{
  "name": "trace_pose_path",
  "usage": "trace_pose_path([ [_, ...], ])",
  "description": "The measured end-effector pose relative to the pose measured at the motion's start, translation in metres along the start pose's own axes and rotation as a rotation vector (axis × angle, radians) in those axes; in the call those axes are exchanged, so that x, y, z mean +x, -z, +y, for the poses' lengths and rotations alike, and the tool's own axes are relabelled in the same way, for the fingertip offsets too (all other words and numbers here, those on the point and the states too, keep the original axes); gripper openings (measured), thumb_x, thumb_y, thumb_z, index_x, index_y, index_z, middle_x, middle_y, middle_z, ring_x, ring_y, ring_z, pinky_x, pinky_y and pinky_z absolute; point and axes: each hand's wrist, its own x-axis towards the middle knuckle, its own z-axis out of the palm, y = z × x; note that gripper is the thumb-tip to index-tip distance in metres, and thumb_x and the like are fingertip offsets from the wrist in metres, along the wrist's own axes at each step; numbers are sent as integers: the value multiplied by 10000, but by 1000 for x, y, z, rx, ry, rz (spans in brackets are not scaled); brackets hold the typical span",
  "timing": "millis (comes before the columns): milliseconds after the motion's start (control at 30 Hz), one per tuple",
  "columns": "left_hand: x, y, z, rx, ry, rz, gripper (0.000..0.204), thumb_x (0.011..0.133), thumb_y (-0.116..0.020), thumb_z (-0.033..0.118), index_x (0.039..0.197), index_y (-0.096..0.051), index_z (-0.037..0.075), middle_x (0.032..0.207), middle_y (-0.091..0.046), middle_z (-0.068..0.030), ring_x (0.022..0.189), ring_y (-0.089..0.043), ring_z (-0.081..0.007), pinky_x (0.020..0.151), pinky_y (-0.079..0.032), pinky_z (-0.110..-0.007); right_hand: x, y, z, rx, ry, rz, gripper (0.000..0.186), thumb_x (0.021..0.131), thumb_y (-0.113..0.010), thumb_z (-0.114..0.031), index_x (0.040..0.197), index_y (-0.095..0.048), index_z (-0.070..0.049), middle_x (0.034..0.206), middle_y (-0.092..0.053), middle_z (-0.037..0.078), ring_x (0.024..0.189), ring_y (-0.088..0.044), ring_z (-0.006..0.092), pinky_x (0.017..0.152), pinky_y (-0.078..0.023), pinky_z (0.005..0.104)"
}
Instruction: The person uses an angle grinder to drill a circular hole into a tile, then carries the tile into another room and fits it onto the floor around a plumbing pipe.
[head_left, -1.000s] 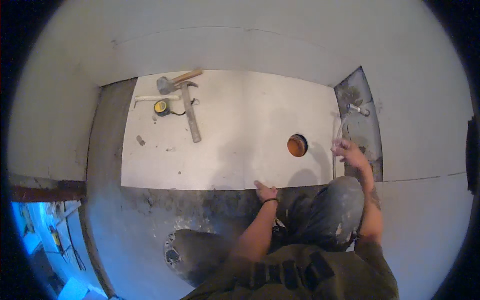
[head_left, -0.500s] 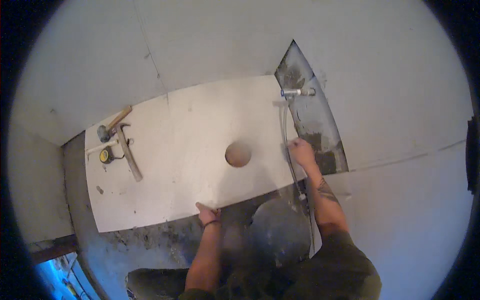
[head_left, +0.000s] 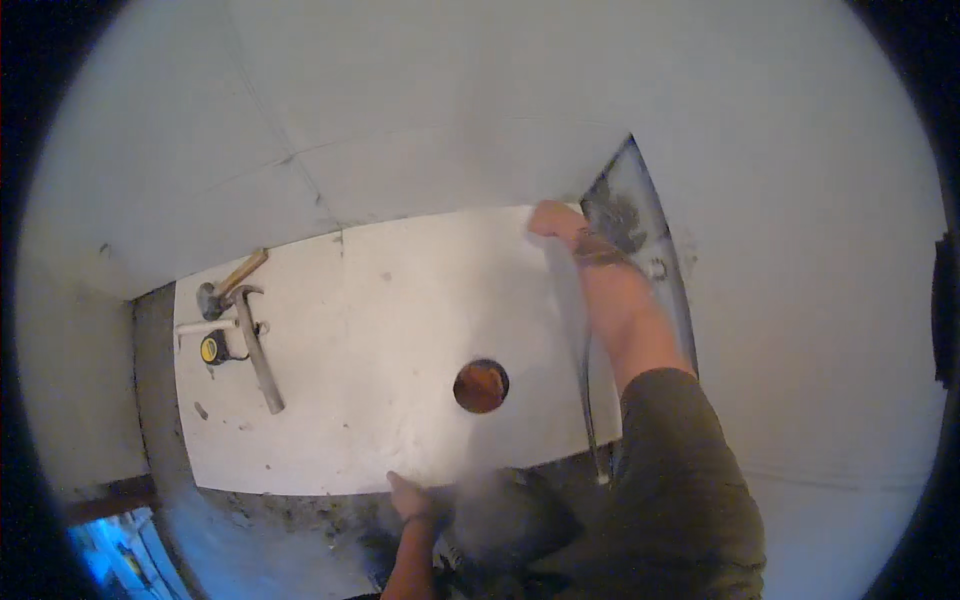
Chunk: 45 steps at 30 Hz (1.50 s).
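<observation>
A white panel [head_left: 340, 370] with a round hole [head_left: 481, 386] lies flat before me, its far side along the pale wall. My left hand [head_left: 409, 497] grips the panel's near edge, thumb on top and the other fingers out of sight below. With the arm stretched forward, my right hand [head_left: 552, 219] is at the panel's far right corner. Its fingers look curled in, and what they hold, if anything, is hidden. A thin flexible hose [head_left: 588, 400] hangs beside my right forearm, over the panel's right end.
On the panel's left end lie a claw hammer [head_left: 262, 360], a wooden-handled mallet [head_left: 210, 300], a yellow-and-black tape measure [head_left: 212, 348] and a pale stick-like piece [head_left: 207, 327]. A pipe fitting [head_left: 657, 269] juts from the bare wall patch at right, partly behind my arm.
My right hand has moved from the panel's right edge, near the hose, to its far right corner. My left hand stays at the near edge. The whole scene sits lower in view.
</observation>
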Motion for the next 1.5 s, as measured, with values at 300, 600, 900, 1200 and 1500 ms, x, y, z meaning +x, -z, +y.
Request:
trace_pose_path([
  [300, 44, 44, -16, -408, -155, 186, 810, 1017, -389, 623, 1262, -584, -124, 1075, -699, -271, 896, -655, -334, 854, -500, -472, 58, -36, 30, 35, -48, -316, 371, 904, -559, -353, 1078, -742, -81, 1114, -721, 144, 1028, -685, 344, 883, -553, 462],
  [600, 63, 16, -47, -343, -51, 87, 787, 1019, -422, 613, 1040, -599, -153, 846, -594, -124, 764, -494, -259, 756, -446, -427, 67, -23, 119, 59, -15, -261, 338, 904, -571, -319, 1071, -739, -78, 1063, -734, 152, 956, -707, 332, 811, -560, 480],
  [900, 61, 4, -49, -207, -51, 40, 485, 1048, -439, 410, 1251, -510, -25, 1022, -659, -304, 931, -651, -444, 801, -494, -536, 52, -34, 155, -64, 11, -143, 356, 854, -672, -338, 999, -742, -20, 906, -747, 142, 741, -720, 295, 656, -575, 493],
  [1200, 81, 27, -94, -5, -242, -4, 318, 1056, -425, 256, 1278, -436, 28, 1092, -648, -303, 928, -639, -484, 794, -518, -556, 65, -65, 129, 279, -40, -117, 307, 836, -721, -277, 985, -737, -10, 886, -719, 127, 748, -693, 256, 576, -561, 449],
  [1500, 88, 22, -91, -397, -197, 40, 638, 1012, -433, 635, 1097, -637, 37, 878, -668, -32, 701, -558, -163, 618, -425, -319, 62, -51, 132, 774, -265, -68, 105, 858, -754, -181, 872, -668, -121, 724, -617, 53, 533, -529, 149, 429, -390, 313],
])
